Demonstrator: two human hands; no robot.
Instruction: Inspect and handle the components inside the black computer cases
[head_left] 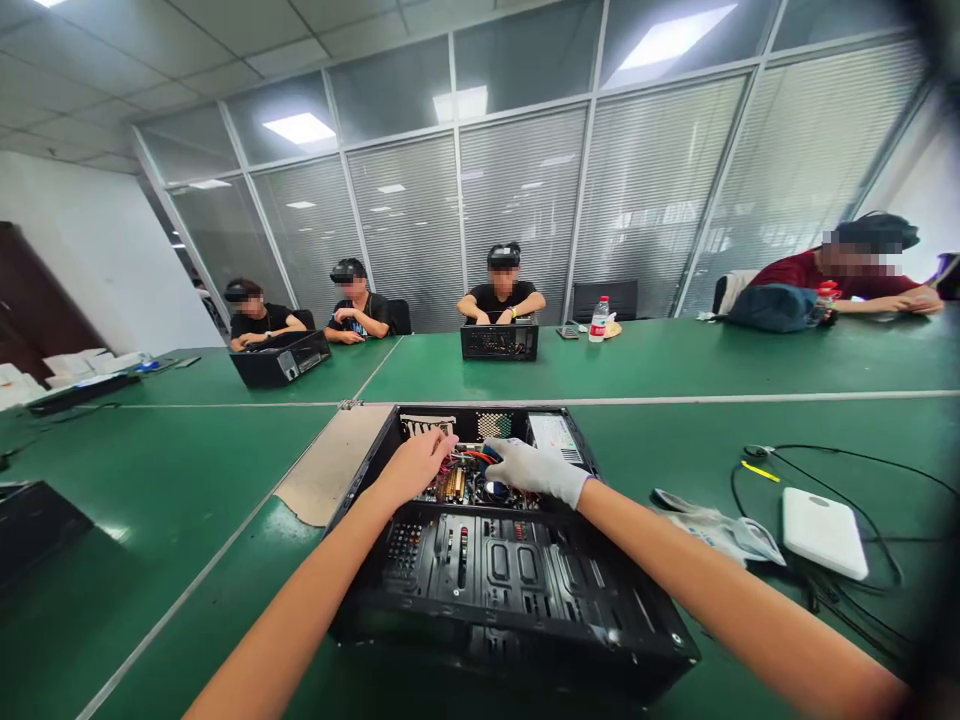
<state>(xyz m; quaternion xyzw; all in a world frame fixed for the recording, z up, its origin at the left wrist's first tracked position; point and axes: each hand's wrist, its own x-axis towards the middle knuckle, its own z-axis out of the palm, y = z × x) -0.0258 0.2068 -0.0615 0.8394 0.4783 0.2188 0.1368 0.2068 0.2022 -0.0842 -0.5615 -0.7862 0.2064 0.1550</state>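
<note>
An open black computer case point(517, 575) lies on the table before me, with its motherboard and wiring inside. My left hand point(421, 462), bare, reaches into its left part with the fingers drawn together beside thin red cables point(480, 456). What the fingertips pinch is too small to make out. Opposite it, my right hand point(534, 470) wears a white glove; its fingers curl down at the other end of the cables, near a round dark part point(495, 489). The glove hides what they grip. Behind that hand sits the power supply point(553, 436) with a pale label.
Cardboard point(330, 465) lies left of the case. To the right are a spare glove point(724, 528), a white box point(823, 532) and black cables point(795, 450). Across the green table point(637, 450), several people sit, some behind computer cases point(499, 342); a bottle point(599, 320) stands there.
</note>
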